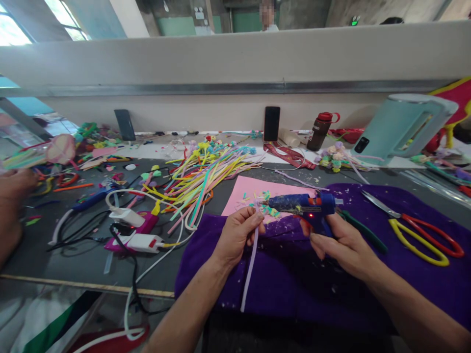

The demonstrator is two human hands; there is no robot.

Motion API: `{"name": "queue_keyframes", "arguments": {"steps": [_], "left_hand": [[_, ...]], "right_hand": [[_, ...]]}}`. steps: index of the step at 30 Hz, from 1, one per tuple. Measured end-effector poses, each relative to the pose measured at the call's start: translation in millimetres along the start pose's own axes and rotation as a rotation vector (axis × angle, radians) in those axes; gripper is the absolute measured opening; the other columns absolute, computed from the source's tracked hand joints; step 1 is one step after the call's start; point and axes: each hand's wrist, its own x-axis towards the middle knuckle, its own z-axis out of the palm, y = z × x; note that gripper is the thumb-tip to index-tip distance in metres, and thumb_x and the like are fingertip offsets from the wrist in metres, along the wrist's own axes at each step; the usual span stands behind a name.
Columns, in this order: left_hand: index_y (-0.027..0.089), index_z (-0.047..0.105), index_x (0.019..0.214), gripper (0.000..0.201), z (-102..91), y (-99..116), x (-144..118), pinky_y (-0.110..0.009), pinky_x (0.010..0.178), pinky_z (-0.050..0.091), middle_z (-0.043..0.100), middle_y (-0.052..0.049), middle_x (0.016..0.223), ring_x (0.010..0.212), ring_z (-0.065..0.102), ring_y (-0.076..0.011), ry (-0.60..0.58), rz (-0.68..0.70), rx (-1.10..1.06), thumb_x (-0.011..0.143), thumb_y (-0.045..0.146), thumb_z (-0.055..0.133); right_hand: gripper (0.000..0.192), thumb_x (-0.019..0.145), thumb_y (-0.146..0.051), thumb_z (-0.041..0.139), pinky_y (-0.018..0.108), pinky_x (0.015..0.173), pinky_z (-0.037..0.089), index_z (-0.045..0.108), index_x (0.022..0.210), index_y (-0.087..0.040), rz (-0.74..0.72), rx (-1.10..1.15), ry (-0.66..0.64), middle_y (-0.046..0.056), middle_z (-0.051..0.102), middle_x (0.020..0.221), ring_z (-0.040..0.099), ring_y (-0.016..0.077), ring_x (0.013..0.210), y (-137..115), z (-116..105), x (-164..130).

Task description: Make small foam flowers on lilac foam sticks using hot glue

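Head view: left hand (237,234) is pinched shut on the upper end of a pale lilac pipe cleaner (250,267), whose free length hangs down over the purple cloth (294,279). Right hand (340,245) is closed round the grip of a blue glue gun (300,202); the gun lies roughly level, nozzle pointing left, its tip just beside the left fingertips and the held end of the stem. A red indicator on the gun body is lit, so the nozzle is judged hot. Risks from here: the left fingertips sit very near the nozzle, so a small slip of either hand could burn skin; glue could string or drip onto the purple cloth or the pink sheet (250,193) below, where small coloured scraps already lie; the hanging stem could swing and smear wet glue. Surface: a dark grey table (73,255), crowded. A loose heap of coloured pipe cleaners (202,176) lies left of centre, cables and white adapters (140,240) near the front edge, yellow and red scissors (423,233) on the cloth at right. At the back stand two dark phones (272,123), a brown bottle (319,130) and a pale green kettle (397,125). Another person's hand (13,189) shows at the far left edge. Room: a grey partition wall behind the table, windows at upper left.
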Motion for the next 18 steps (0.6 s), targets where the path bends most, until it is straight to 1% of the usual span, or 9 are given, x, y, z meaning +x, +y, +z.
{"name": "queue_keyframes", "arguments": {"steps": [6,13,18], "left_hand": [[0.015,0.051,0.064,0.027,-1.2,-1.6,0.5,-0.015,0.032,0.021,0.057,0.004,0.053,0.033,0.036,-0.0011,0.000,0.008,-0.009,0.072,0.037,0.064],[0.015,0.051,0.065,0.028,-0.6,-1.0,0.6,-0.015,0.032,0.021,0.057,0.004,0.053,0.034,0.036,-0.0015,0.017,-0.001,0.002,0.071,0.039,0.064],[0.016,0.051,0.064,0.027,-1.5,-2.0,1.0,-0.016,0.032,0.021,0.058,0.005,0.053,0.033,0.037,-0.0016,0.025,0.000,-0.007,0.071,0.038,0.064]], "right_hand": [[0.006,0.086,-0.026,0.045,0.021,0.051,0.037,0.047,0.086,-0.020,-0.009,-0.005,0.004,-0.004,0.049,0.059,0.046,0.0095,0.053,-0.5,0.2,0.8],[0.008,0.085,-0.024,0.045,0.020,0.049,0.039,0.047,0.092,-0.020,-0.017,0.000,-0.032,-0.003,0.051,0.065,0.047,0.0089,0.052,0.5,-0.8,1.6],[0.008,0.086,-0.024,0.045,0.019,0.049,0.038,0.047,0.093,-0.020,0.005,0.025,-0.068,-0.004,0.048,0.063,0.046,0.0085,0.051,-1.0,-0.8,0.3]]}}
